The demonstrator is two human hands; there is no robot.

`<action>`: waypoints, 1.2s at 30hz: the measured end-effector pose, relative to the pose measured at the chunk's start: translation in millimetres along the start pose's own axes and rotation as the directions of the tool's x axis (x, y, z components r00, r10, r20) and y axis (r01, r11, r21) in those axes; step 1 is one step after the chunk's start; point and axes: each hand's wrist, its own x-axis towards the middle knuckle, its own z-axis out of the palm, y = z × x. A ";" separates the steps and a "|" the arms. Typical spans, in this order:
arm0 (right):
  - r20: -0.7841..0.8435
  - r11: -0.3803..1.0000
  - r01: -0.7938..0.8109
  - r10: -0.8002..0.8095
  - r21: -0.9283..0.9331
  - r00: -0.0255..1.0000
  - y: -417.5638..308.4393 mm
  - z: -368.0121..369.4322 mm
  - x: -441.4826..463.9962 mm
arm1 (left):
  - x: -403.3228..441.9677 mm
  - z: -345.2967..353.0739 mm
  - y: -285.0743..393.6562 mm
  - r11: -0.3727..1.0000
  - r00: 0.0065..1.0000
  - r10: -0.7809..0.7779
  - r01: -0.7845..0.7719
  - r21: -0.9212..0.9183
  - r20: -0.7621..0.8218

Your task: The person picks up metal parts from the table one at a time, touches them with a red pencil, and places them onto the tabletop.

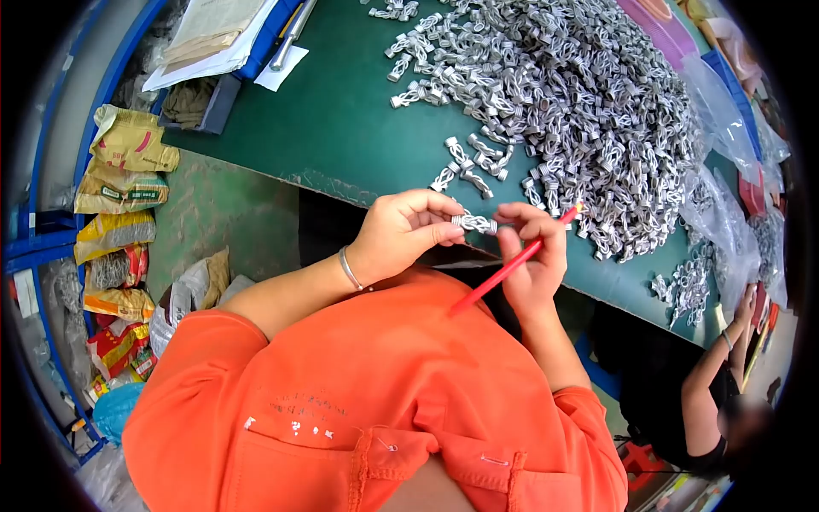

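Note:
In front of my chest, a small silver twisted-metal part [474, 224] with ribbed ends lies between my two hands. My left hand [408, 226], with a metal bangle at the wrist, pinches its left end between thumb and fingers. The fingertips of my right hand [536, 254] are at the part's other end. A slim red stick [503, 273] with a yellowish tip is also held in my right hand, slanting across the palm. Just beyond, several similar metal parts [474, 162] lie loose on the green table [341, 111].
A large heap of silver metal parts [589, 111] covers the table's right side, with clear plastic bags [725, 213] beside it. Papers [213, 34] and a grey bin [200, 107] sit at the upper left. Printed sacks [124, 188] line a blue rack. Another person's arm [708, 375] is at right.

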 end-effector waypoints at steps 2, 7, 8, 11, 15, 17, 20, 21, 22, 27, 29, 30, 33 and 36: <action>0.057 0.956 -0.259 0.254 0.138 0.966 -0.8 -2.7 -1.2 | -0.2 -1.3 -4.2 0.994 0.995 0.095 -0.096 0.056 0.022; 0.185 0.821 -0.417 0.373 0.390 0.909 -0.1 -2.2 -4.3 | -2.3 1.9 -0.1 0.866 0.916 0.385 -0.401 0.298 0.113; 0.148 0.838 -0.365 0.333 0.406 0.931 2.3 -0.8 -6.5 | -2.7 2.8 1.0 0.862 0.911 0.398 -0.411 0.297 0.106; 0.071 0.868 -0.271 0.266 0.417 0.961 1.5 1.3 -8.9 | -3.5 3.2 5.9 0.822 0.891 0.438 -0.449 0.351 0.115; 0.065 0.981 -0.005 -0.008 0.196 0.998 1.0 -3.9 -10.3 | -4.9 -3.4 7.3 0.686 0.824 0.534 -0.552 0.474 0.187; 0.146 0.992 0.017 -0.035 0.124 0.989 5.1 -10.8 -10.8 | -11.0 -10.6 8.8 0.687 0.842 0.493 -0.532 0.495 0.220; 0.132 0.997 0.040 -0.030 -0.071 0.991 10.7 -5.3 -8.5 | -19.6 -16.8 5.1 0.711 0.899 0.371 -0.436 0.552 0.232; 0.161 0.964 0.116 -0.078 -0.238 0.984 12.5 -2.8 -5.9 | -21.7 -17.6 1.5 0.728 0.934 0.290 -0.358 0.584 0.211; 0.186 0.926 0.173 -0.114 -0.336 0.976 8.9 0.8 -1.0 | -22.2 -17.4 -4.3 0.756 0.946 0.265 -0.325 0.568 0.189; 0.210 0.914 0.194 -0.123 -0.356 0.970 15.0 5.6 -0.4 | -19.2 -14.8 -11.2 0.872 0.990 0.125 -0.138 0.470 0.059; 0.154 0.962 0.063 -0.022 -0.264 0.988 13.9 5.3 -2.8 | -14.8 -11.7 -9.8 0.948 1.000 0.018 -0.011 0.319 -0.018; 0.135 0.982 0.083 -0.061 -0.168 0.989 12.3 6.1 -3.3 | -12.6 -9.7 -7.9 0.978 0.999 -0.028 0.034 0.204 -0.030; 0.123 0.990 0.128 -0.120 -0.055 0.985 7.5 5.1 -5.5 | -7.2 -5.4 -1.5 0.990 0.992 -0.121 0.123 0.069 -0.024; 0.089 0.985 0.171 -0.170 -0.010 0.981 4.6 6.4 -7.8 | -5.6 -5.6 -4.9 0.994 0.994 -0.103 0.102 0.042 0.028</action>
